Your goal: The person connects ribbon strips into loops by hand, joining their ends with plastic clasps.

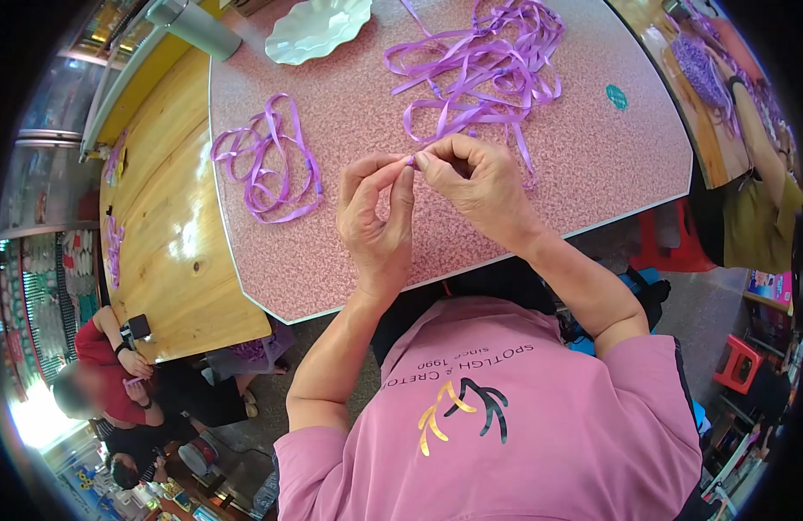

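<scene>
Over the pink bench (pixel 610 165), near the tangled purple ribbons (pixel 505 71), the left hand (pixel 375 217) and right hand (pixel 484 187) pinch a tiny purple piece (pixel 410 161) between their fingertips, which seems light and easily dropped, probably best gripped firmly at its opposite ends.

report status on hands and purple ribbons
Left hand and right hand pinching tiny purple piece. Purple ribbons piled beyond, other loops to the left. Nothing visibly in the way.

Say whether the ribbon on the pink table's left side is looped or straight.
Looped: the purple ribbon crosses itself in loose curves.
</scene>
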Available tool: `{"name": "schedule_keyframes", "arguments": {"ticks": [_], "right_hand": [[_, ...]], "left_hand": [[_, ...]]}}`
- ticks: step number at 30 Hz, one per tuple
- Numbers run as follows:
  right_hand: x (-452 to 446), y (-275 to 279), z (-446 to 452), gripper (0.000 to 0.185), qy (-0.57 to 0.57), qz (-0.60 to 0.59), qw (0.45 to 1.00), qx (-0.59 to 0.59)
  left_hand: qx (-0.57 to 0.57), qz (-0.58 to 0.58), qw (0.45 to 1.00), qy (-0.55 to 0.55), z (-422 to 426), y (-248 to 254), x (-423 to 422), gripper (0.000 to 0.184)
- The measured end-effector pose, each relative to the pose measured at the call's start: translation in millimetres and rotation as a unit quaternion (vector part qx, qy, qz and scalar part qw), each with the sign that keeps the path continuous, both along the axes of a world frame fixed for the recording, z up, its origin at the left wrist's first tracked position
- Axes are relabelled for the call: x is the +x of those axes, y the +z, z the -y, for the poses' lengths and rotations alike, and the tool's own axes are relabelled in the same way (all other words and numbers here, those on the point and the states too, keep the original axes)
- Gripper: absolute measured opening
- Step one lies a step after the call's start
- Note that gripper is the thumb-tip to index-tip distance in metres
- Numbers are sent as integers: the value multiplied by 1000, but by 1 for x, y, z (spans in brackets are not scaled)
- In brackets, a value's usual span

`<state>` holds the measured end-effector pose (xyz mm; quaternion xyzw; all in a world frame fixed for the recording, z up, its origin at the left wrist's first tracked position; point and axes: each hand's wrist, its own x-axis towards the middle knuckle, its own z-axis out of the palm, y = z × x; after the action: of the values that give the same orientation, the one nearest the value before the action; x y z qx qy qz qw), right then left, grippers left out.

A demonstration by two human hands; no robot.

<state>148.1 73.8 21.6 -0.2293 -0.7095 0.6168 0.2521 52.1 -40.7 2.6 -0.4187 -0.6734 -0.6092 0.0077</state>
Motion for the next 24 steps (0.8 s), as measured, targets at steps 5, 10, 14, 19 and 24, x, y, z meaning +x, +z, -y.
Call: {"name": "schedule_keyframes", "arguments": {"ticks": [5,10,14,19,24], "right_hand": [[-1,-3,4,13,-12,-42,998,-49],[1,-6,4,11,-22,-55,998,-12],[-2,-12,3,8,-60,-97,977,178],[0,-18,-7,10,-60,-124,927,349],[0,-17,-8,11,-44,-120,934,335]], "left_hand": [[38,128,991,-23,-3,-2,3,11],[39,167,985,-32,-5,-1,5,11],[-2,117,993,-25,-7,-1,-1,8],[-66,142,986,-52,-8,-4,-8,7],[1,287,950,-126,-7,-6,-9,12]]}}
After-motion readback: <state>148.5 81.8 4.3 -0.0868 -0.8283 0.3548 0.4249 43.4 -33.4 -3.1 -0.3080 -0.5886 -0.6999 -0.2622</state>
